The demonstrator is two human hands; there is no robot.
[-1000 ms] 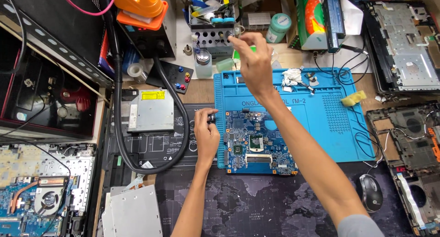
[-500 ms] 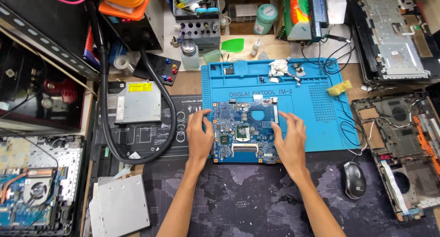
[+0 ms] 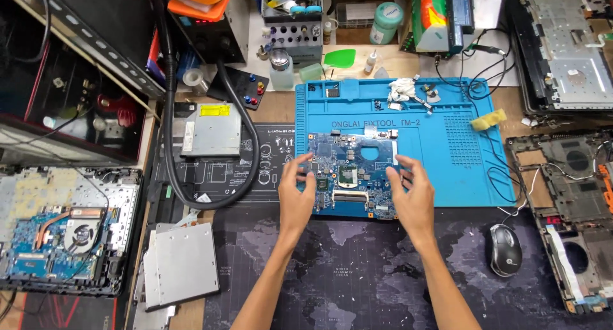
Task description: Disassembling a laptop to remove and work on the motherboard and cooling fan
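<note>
A blue laptop motherboard point(image 3: 351, 173) lies flat on the near left part of a blue silicone work mat point(image 3: 447, 151). My left hand point(image 3: 295, 193) rests at the board's left edge, fingers spread, thumb over the board's corner. At the right edge is my right hand point(image 3: 413, 196), fingers also apart and lightly touching or just off the board. Neither hand clasps anything.
A dark world-map desk mat point(image 3: 357, 272) lies under my forearms. A mouse point(image 3: 506, 250) sits right of them. Two silver optical drives point(image 3: 212, 129) point(image 3: 182, 266), a black hose point(image 3: 169, 145) and an opened laptop point(image 3: 64, 234) are left; more laptop shells point(image 3: 575, 196) right.
My right hand came back from the tool rack at the far side to the board's right edge. Both hands gripped the board, then loosened with fingers spread.
</note>
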